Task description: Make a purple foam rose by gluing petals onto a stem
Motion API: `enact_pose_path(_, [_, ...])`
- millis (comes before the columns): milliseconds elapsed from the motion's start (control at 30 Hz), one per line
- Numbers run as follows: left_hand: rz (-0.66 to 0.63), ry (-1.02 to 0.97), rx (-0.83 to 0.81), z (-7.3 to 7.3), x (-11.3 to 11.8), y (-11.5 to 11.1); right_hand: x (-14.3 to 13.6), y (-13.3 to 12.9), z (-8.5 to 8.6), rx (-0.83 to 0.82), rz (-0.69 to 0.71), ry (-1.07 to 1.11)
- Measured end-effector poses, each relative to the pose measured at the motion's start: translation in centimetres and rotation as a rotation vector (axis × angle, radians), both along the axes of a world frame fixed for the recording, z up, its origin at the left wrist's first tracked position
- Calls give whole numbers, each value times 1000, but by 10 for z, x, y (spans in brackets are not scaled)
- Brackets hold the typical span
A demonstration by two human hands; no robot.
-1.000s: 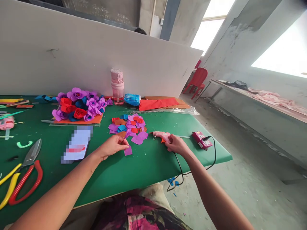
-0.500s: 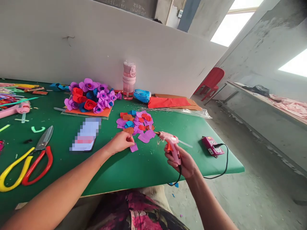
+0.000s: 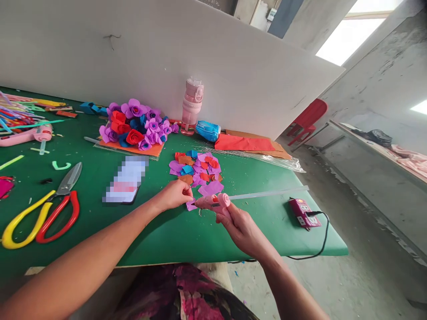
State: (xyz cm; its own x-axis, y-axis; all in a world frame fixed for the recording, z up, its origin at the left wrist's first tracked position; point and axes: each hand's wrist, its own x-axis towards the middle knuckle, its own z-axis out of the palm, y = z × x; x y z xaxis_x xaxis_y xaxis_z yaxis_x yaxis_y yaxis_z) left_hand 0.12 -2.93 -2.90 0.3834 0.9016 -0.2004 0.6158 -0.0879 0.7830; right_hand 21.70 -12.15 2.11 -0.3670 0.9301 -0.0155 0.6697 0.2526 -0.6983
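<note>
My left hand [image 3: 175, 194] pinches a small purple paper piece [image 3: 191, 205] just above the green table [image 3: 160, 240]. In my right hand [image 3: 245, 224] is a pink hot glue gun [image 3: 213, 202], its nozzle turned left and at the purple piece; whether it touches cannot be made out. A long clear glue stick [image 3: 270, 193] juts out of the gun's back to the right. Beyond my hands lies a spread of cut paper petals [image 3: 210, 189] in purple, red, blue and brown.
Paper flowers [image 3: 135, 137] sit at the back left, beside a pink bottle [image 3: 192, 106]. Scissors [image 3: 68, 180] and a phone [image 3: 125, 182] lie left. A second glue gun [image 3: 30, 134] is farther left. A corded magenta box [image 3: 303, 213] stands near the right edge.
My right hand has swung the glue gun left and down, bringing its nozzle to the purple piece. My left hand keeps its pinch. The view has shifted slightly.
</note>
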Motion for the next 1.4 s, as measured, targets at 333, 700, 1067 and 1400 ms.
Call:
enact_pose_path(333, [-16, 1, 25, 0, 0, 0, -8, 0, 6, 26, 46, -164])
enact_pose_path(700, [-22, -2, 41, 3, 0, -1, -10, 1, 6, 35, 70, -161])
enact_pose_path(1067, [-22, 11, 13, 6, 0, -1, -11, 2, 5, 24, 68, -168])
enact_pose_path(1400, [-32, 18, 24, 7, 0, -1, -12, 1, 5, 28, 66, -201])
